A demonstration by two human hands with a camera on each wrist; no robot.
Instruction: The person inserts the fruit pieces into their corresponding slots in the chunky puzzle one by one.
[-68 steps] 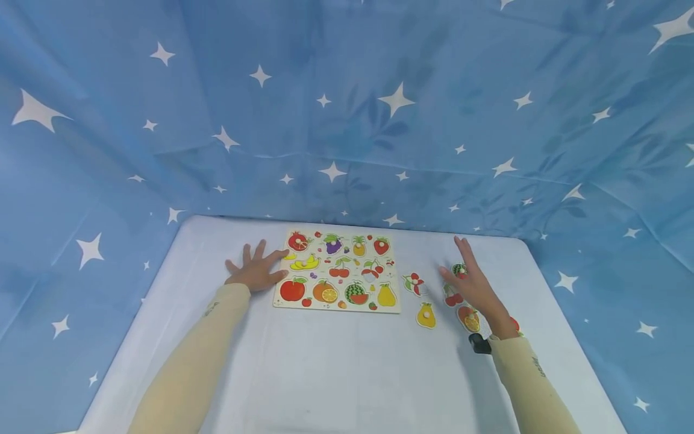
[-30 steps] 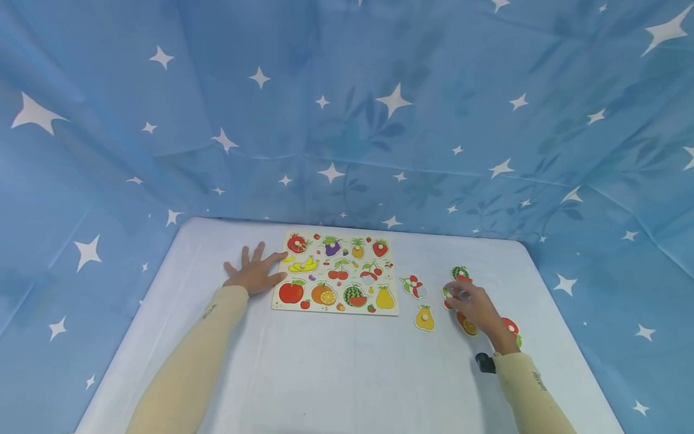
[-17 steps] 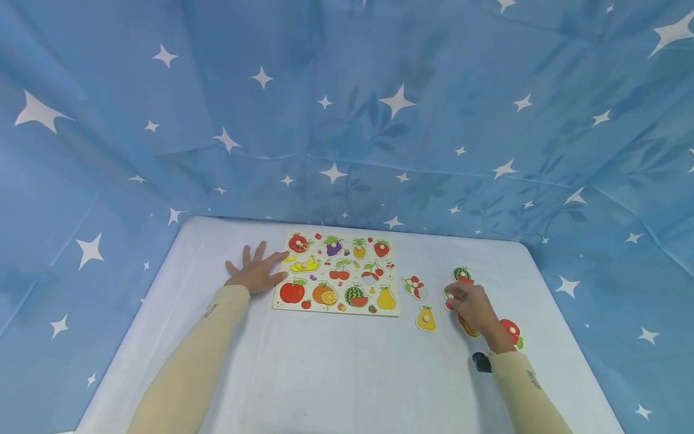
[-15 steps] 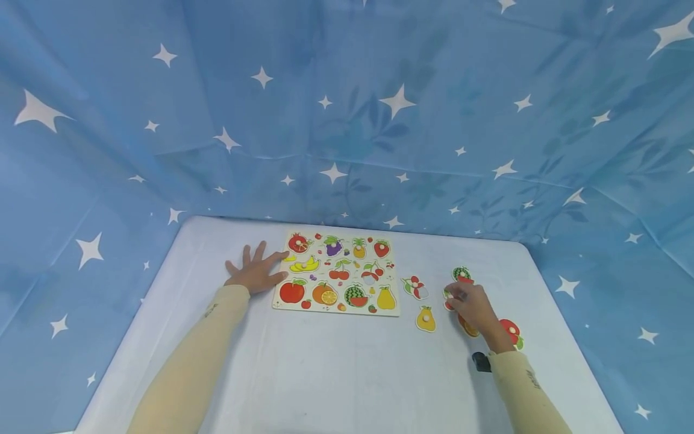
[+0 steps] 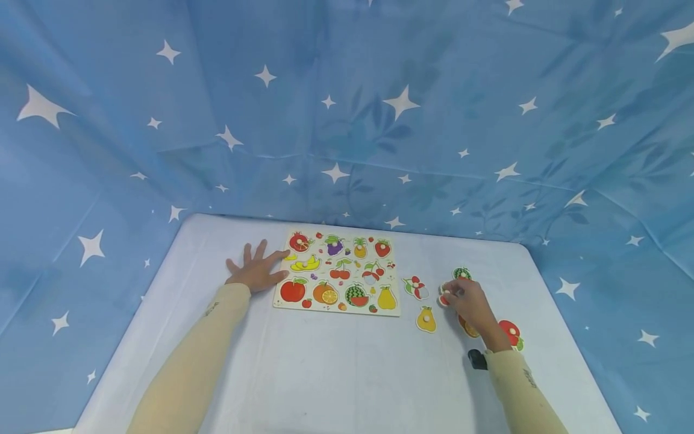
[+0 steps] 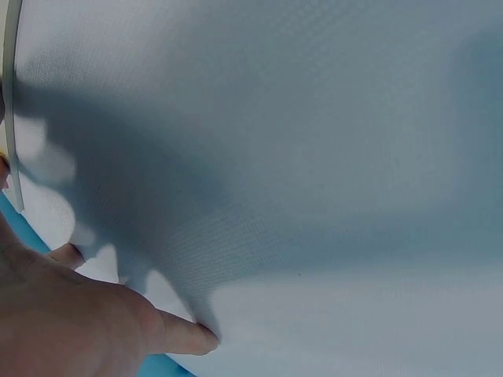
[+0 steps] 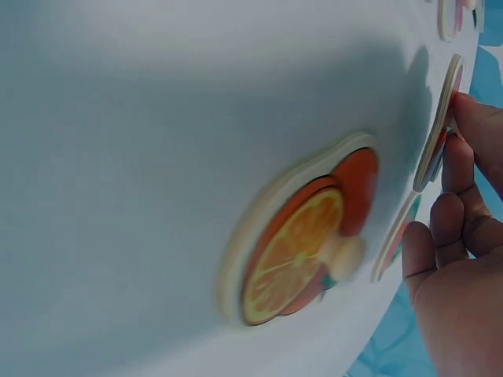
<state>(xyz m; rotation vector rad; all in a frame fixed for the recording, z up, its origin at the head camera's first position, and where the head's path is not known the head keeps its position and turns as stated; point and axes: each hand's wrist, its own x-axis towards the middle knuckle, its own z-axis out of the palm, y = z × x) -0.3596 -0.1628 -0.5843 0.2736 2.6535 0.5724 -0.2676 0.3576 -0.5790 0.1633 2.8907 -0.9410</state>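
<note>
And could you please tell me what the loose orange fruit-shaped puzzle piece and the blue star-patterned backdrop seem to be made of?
The orange fruit-shaped puzzle piece looks like wood or fibreboard with a smooth printed face, given its thick, pale, bare edge. The blue star-patterned backdrop looks like smooth printed fabric, given its folds and creases, though a plastic sheet is possible.

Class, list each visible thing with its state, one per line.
Puzzle board: flat, partly filled
Top-row pieces: seated in the board
Left hand: spread, at the board's left edge
Right hand: pinching a red piece
Pear piece: loose, knob up
Orange piece: loose, knob up
Apple piece: loose, knob up
Watermelon piece: loose, flat
Red-and-green piece: loose, flat
</note>
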